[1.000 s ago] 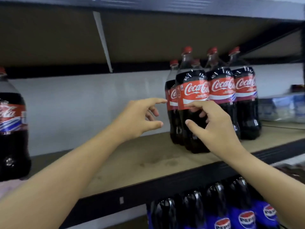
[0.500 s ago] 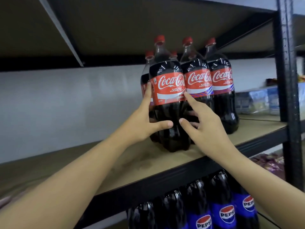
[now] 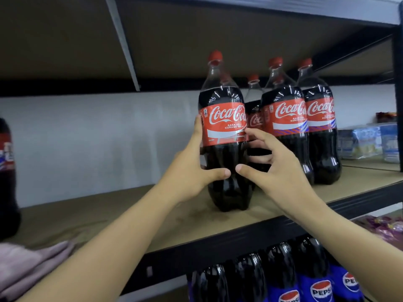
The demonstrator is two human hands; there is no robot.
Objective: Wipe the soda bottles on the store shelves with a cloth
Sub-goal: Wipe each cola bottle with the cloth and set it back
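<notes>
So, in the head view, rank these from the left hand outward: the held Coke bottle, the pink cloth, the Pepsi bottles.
1. Coke bottle, gripped by the left hand.
2. Pepsi bottles, lower shelf, below right.
3. Pink cloth, far lower left on the shelf.

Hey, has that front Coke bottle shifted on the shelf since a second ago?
Yes. The front Coke bottle, gripped by the left hand and right hand, has come leftward and forward, away from the other Coke bottles, toward the shelf edge.
</notes>
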